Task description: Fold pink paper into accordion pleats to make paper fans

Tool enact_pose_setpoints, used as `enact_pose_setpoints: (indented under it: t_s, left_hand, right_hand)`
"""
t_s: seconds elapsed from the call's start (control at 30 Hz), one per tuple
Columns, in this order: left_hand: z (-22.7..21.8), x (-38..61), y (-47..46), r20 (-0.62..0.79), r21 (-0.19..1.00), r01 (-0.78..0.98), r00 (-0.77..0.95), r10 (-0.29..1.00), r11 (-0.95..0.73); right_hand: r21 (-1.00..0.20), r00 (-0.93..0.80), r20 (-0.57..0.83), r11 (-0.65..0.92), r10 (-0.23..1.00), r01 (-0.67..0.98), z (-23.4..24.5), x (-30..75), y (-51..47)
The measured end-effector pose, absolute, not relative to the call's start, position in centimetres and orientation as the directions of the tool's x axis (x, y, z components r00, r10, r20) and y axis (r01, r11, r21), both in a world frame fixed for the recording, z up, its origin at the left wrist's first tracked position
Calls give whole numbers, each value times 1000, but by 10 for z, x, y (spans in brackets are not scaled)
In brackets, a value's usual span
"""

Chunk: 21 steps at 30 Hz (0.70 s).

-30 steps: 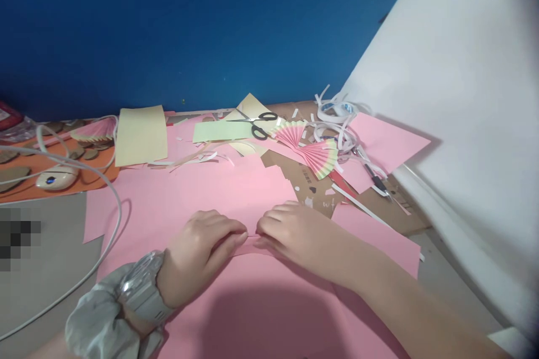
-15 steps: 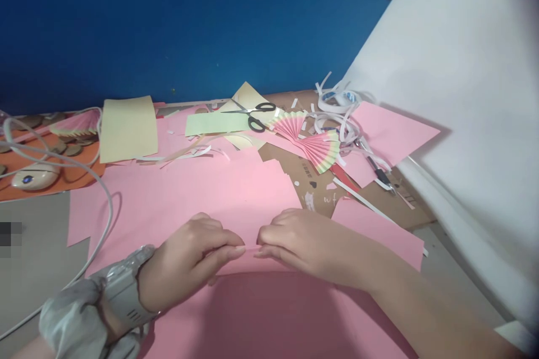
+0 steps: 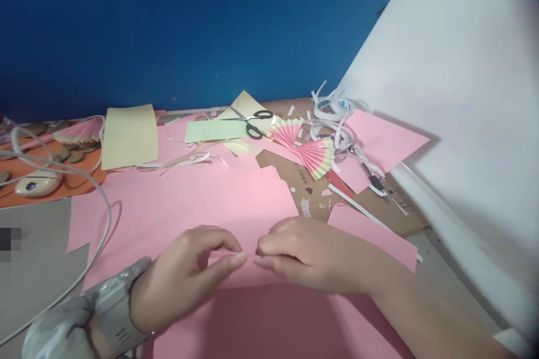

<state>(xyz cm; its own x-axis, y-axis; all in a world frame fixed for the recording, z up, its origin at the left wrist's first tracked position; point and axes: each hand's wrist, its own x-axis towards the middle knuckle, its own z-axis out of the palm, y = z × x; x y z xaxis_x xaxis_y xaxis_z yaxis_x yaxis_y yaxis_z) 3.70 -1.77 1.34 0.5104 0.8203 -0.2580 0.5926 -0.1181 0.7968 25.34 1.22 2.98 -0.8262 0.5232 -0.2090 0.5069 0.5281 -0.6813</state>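
Though perhaps folded, paper (image 3: 252, 276) in hands (image 3: 183, 272) (image 3: 301, 249).

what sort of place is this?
Probably a papercraft workspace, on what looks like a desk or table: pink paper sheets are spread across it, with scissors and a pleated pink paper piece behind. Whether home or classroom, I can't tell.

The grey table (image 3: 42, 255) carries pink paper (image 3: 177, 202) (overlapping sheets) and brown cardboard (image 3: 288, 171).
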Motion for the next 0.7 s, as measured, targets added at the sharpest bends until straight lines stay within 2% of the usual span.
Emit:
enact_pose_setpoints:
  t_s: [0.1,0.3,0.4,0.5,0.7]
  left_hand:
    - [22,36,-14,-279,782,622,424,862,-52]
    - [20,56,-10,-242,773,631,388,889,-66]
    - [13,63,-8,-210,825,564,371,905,-40]
    - [7,64,-8,-236,884,465,368,899,41]
    - [-4,62,-11,-286,917,362,307,908,167]
  right_hand:
    - [-663,-771,-222,487,597,568,33,260,16]
    - [-622,-697,-237,445,677,644,34,261,14]
    - [-586,-662,-215,448,718,676,33,263,15]
    - [-547,-648,-202,464,734,696,33,265,18]
    - [-479,-682,-154,550,715,684,27,262,18]
